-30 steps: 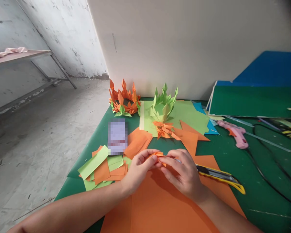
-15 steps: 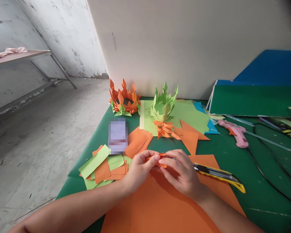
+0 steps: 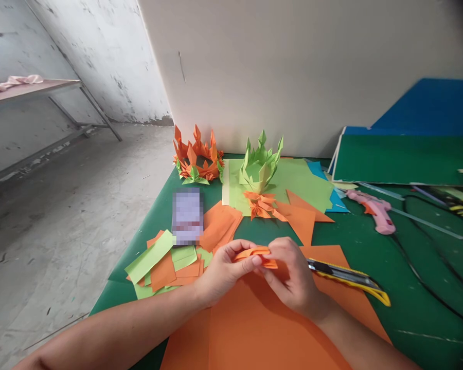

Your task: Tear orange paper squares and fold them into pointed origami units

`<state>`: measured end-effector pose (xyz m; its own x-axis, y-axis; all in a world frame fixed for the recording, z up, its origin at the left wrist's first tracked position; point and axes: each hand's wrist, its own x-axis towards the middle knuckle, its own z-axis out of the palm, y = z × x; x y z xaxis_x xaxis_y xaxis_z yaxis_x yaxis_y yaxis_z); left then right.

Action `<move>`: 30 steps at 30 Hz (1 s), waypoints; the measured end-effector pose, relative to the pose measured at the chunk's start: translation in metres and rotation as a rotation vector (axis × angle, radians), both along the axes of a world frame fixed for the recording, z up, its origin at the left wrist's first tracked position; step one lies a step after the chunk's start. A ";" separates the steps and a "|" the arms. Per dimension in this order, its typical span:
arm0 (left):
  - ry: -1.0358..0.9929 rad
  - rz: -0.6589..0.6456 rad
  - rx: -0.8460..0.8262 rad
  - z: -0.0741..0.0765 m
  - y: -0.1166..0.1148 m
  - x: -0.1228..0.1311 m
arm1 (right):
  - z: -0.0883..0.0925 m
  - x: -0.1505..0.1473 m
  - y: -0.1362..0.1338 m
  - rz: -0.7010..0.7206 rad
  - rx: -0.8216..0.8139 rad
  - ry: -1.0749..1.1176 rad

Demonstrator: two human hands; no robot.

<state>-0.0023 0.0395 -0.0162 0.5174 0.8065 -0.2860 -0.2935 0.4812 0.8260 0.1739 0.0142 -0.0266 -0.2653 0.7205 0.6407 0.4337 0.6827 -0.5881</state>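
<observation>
A small folded piece of orange paper [image 3: 254, 252] is held between my two hands above a large orange sheet [image 3: 270, 329]. My left hand [image 3: 227, 264] pinches its left side, thumb on top. The fingers of my right hand [image 3: 291, 272] are closed on its right end. My fingers cover part of the folds. Just right of my right hand lies a yellow utility knife [image 3: 349, 280] on the orange paper. Small green and orange paper pieces [image 3: 164, 272] are heaped left of my left hand.
An orange paper crown [image 3: 196, 154] and a green one [image 3: 260, 164] stand at the back of the green table [image 3: 420, 288]. Small orange folded flowers [image 3: 260, 205] sit before the green crown. A pink glue gun [image 3: 374, 210] with its cord lies right. A blurred-out rectangular object [image 3: 188, 216] is at left.
The folded orange paper has been turned and opened a little, so more of its layers show. My right fingers have curled in and shifted slightly on its right end.
</observation>
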 end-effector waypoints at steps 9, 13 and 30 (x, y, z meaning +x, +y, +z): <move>0.078 -0.008 0.054 0.000 0.000 0.000 | -0.009 -0.001 0.002 -0.013 -0.020 0.156; 0.079 -0.002 0.101 0.004 -0.004 0.003 | -0.008 -0.003 0.001 -0.023 0.035 0.117; 0.095 -0.007 0.177 0.000 -0.008 0.004 | -0.011 -0.009 0.000 -0.072 -0.066 0.223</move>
<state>0.0020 0.0315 -0.0158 0.5010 0.8448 -0.1881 -0.2074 0.3282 0.9216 0.1645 0.0143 -0.0373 -0.0689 0.7745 0.6289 0.3348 0.6118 -0.7167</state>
